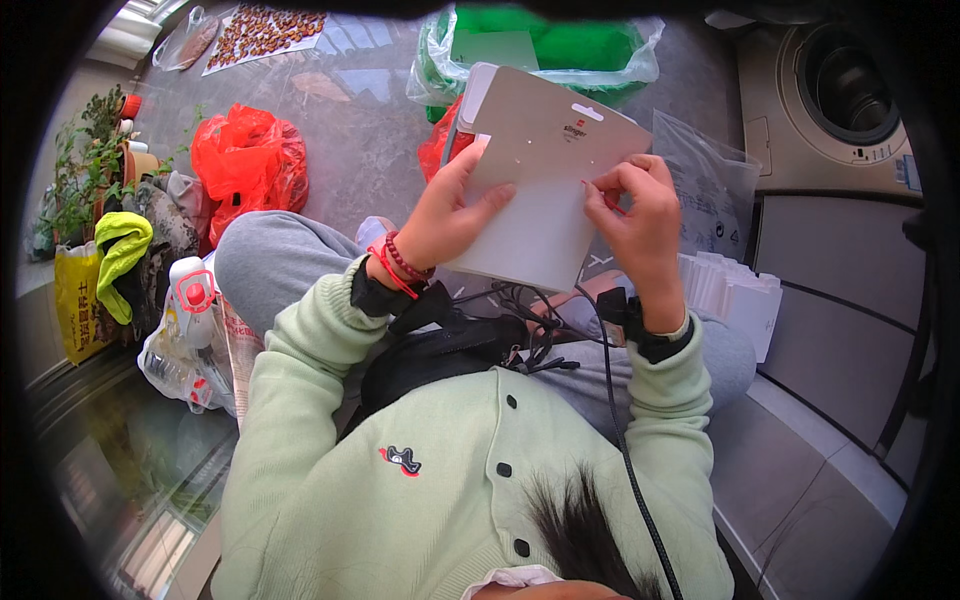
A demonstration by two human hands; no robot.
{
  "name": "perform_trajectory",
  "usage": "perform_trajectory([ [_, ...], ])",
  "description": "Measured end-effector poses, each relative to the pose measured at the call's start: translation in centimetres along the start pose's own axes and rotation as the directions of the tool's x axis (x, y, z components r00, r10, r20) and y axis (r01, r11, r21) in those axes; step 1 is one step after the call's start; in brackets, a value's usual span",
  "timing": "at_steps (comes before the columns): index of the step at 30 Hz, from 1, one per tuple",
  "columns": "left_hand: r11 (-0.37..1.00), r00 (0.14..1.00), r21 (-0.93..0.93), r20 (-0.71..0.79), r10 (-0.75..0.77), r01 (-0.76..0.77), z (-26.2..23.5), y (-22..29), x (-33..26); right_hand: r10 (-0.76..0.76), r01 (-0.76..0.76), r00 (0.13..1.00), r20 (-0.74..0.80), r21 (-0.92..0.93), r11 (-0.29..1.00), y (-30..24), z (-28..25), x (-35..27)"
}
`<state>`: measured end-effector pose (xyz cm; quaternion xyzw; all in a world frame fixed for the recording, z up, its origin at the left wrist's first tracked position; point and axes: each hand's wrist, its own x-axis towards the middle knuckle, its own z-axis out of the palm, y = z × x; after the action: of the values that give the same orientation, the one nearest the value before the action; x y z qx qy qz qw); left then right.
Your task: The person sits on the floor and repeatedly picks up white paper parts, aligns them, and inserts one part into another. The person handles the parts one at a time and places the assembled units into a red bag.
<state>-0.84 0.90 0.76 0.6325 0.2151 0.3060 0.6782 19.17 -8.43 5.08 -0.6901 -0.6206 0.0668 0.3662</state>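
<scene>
Both hands hold a grey card [545, 170] above the lap: the left hand [447, 215] grips its left edge, thumb spread across the face, while the right hand [640, 205] pinches its right edge, perhaps on something small. The card's long axis runs near-to-far, its slotted end pointing far towards a green bag [560, 45].

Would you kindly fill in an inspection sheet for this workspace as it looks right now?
Surface: grey tiled floor; the person sits on it.
Job's things: pale card held up in both hands; stack of white cards and clear bag beside it.
Clutter: red plastic bag, green bag, yellow-green cloth.
Grippers: left hand grips the card's left edge; right hand pinches its right edge.
Cables: black cable across the lap.
Surroundings: washing machine, potted plants.
</scene>
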Motion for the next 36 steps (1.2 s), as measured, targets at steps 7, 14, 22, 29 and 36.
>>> perform_trajectory([
  [7,0.999,0.997,0.010,-0.067,0.031,-0.031,-0.3,-1.0,0.3,0.100,-0.093,0.993,-0.063,0.098,0.991,0.3,0.1,-0.2],
  [14,0.973,0.986,-0.211,-0.115,-0.123,0.096,-0.5,-1.2,0.3,0.243,-0.174,0.970,-0.031,0.610,0.773,0.5,-0.6,0.0],
  [22,0.977,0.984,-0.169,-0.097,-0.149,0.132,-0.5,0.0,0.3,0.220,-0.416,0.905,0.363,0.654,0.632,0.4,-1.8,-0.1],
  [29,0.973,0.983,-0.180,-0.088,-0.160,0.142,-0.4,0.3,0.2,0.200,-0.400,0.905,0.377,0.585,0.706,0.9,-1.2,-0.4],
  [36,0.975,0.985,-0.173,-0.070,-0.155,0.141,-0.4,0.4,0.3,0.188,-0.375,0.921,0.340,0.655,0.656,0.8,-1.0,-0.4],
])
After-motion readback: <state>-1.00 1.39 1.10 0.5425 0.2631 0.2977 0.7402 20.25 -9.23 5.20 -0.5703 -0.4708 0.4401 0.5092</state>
